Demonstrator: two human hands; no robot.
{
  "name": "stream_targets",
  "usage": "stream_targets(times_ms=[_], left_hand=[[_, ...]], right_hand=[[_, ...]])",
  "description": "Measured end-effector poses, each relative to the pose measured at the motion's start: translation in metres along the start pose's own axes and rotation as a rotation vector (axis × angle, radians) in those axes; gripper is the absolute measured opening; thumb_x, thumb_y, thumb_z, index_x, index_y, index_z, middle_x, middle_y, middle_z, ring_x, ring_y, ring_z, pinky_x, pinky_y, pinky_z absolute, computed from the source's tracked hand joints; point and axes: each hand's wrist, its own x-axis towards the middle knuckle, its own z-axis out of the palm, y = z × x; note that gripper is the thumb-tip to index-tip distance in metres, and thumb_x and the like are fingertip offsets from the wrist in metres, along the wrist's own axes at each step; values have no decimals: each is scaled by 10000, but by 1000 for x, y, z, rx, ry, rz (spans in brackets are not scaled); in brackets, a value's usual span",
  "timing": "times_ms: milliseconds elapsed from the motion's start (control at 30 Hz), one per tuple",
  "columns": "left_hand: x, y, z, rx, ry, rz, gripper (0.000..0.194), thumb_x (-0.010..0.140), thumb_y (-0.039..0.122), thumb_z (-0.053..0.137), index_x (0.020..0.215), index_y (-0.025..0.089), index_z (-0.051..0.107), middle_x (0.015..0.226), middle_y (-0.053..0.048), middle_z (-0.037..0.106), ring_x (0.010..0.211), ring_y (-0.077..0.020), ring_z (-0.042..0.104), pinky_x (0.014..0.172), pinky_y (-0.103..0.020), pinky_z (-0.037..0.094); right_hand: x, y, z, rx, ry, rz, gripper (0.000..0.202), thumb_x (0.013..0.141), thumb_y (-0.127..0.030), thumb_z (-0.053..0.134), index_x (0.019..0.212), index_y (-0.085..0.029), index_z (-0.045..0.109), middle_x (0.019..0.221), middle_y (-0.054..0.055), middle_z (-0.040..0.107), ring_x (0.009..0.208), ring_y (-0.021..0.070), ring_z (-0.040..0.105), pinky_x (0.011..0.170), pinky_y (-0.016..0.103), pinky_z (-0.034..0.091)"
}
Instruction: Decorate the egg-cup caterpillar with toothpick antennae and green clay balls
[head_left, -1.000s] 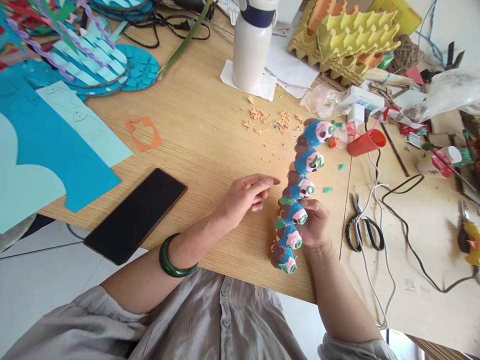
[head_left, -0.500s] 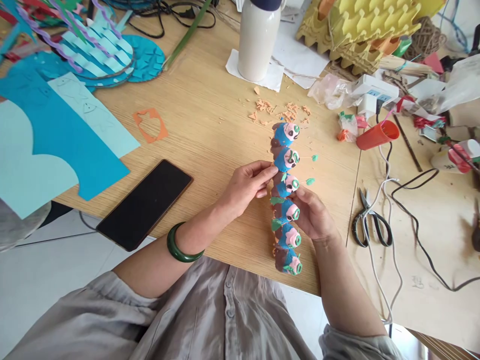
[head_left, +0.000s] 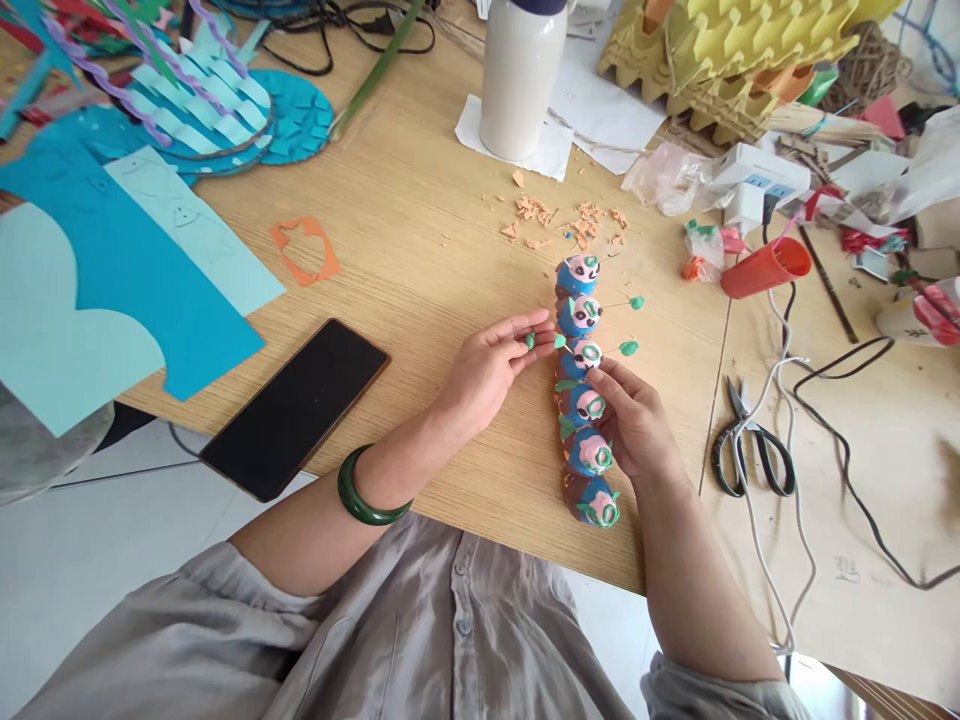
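Observation:
A long row of painted bumps (head_left: 583,404), blue and brown with pink and green clay on top, stands out from the table's front part. My right hand (head_left: 637,420) grips its right side near the middle, thumb and fingers closed on it. Small green clay pieces on thin sticks (head_left: 628,348) stick out to the right of the row. My left hand (head_left: 487,365) is just left of the row, fingers apart and extended toward it. Green bits show at its fingertips; whether they are held or fixed to the row's sticks is unclear.
A black phone (head_left: 296,408) and blue paper (head_left: 169,290) lie at left. Orange crumbs (head_left: 586,222) and a white bottle (head_left: 523,80) are beyond the row. Scissors (head_left: 752,445), cables, a red cup (head_left: 766,267) and yellow egg trays (head_left: 735,50) are at right.
My left hand has let go of the row and its fingers have spread. The row has turned slightly, its top faces showing more, and my right hand still grips it.

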Motion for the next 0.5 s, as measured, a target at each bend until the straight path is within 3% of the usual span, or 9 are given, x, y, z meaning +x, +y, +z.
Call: stream_targets(times_ms=[167, 367, 500], left_hand=[[0, -4, -5, 41, 0, 41, 221, 793, 38, 692, 995, 106, 752, 932, -48, 776, 913, -128, 732, 985, -319, 558], [0, -6, -9, 234, -44, 6, 234, 792, 262, 796, 960, 104, 757, 784, -25, 713, 670, -87, 656, 630, -213, 553], [0, -7, -6, 295, -90, -40, 198, 843, 239, 732, 986, 105, 758, 752, -4, 662, 587, -64, 600, 521, -187, 499]], right_hand=[[-1, 1, 0, -64, 36, -41, 362, 710, -424, 840, 995, -235, 723, 777, -5, 755, 713, 179, 702, 593, 275, 540], [0, 1, -3, -74, 50, -70, 361, 708, -418, 840, 994, -229, 727, 817, -7, 756, 667, 151, 669, 601, 272, 532], [0, 3, -2, -99, 32, -58, 367, 729, -446, 812, 1010, -229, 719, 879, 10, 767, 668, 154, 667, 616, 284, 530]])
